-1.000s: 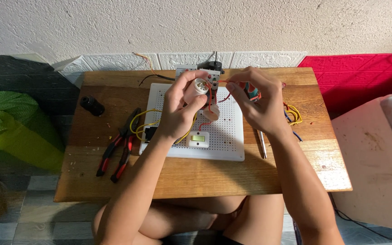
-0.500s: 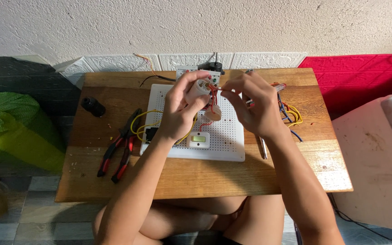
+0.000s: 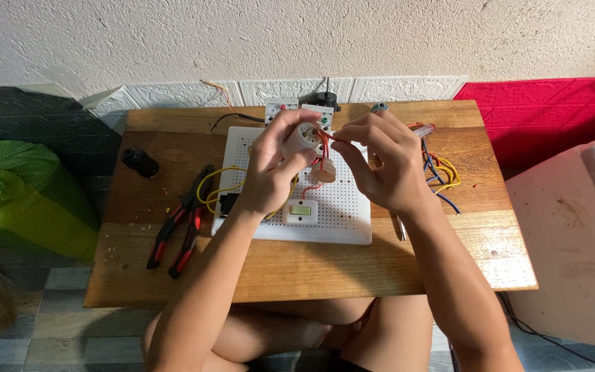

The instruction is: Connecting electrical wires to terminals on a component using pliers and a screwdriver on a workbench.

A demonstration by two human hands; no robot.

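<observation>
My left hand (image 3: 270, 176) grips a white lamp socket (image 3: 304, 134) and holds it up over the white perforated board (image 3: 342, 224). Red wires (image 3: 325, 148) run from the socket down to a round beige disc (image 3: 324, 171) on the board. Thumb and forefinger of my right hand (image 3: 380, 162) pinch a red wire right beside the socket. A clear red tool handle (image 3: 425, 129) sticks out behind that hand. A white switch with a green window (image 3: 302, 210) sits on the board below both hands.
The wooden table (image 3: 297, 269) carries red-and-black pliers (image 3: 180, 224), a black cylinder (image 3: 139, 162), loose yellow and blue wires (image 3: 442, 176) and a metal shaft (image 3: 399, 227). A green bag (image 3: 22, 193) lies left, a red cloth (image 3: 538, 114) and white box (image 3: 573, 241) right.
My right hand has moved left, from apart from the socket to right against it, and now pinches the wire. My left hand kept the socket raised and turned it slightly.
</observation>
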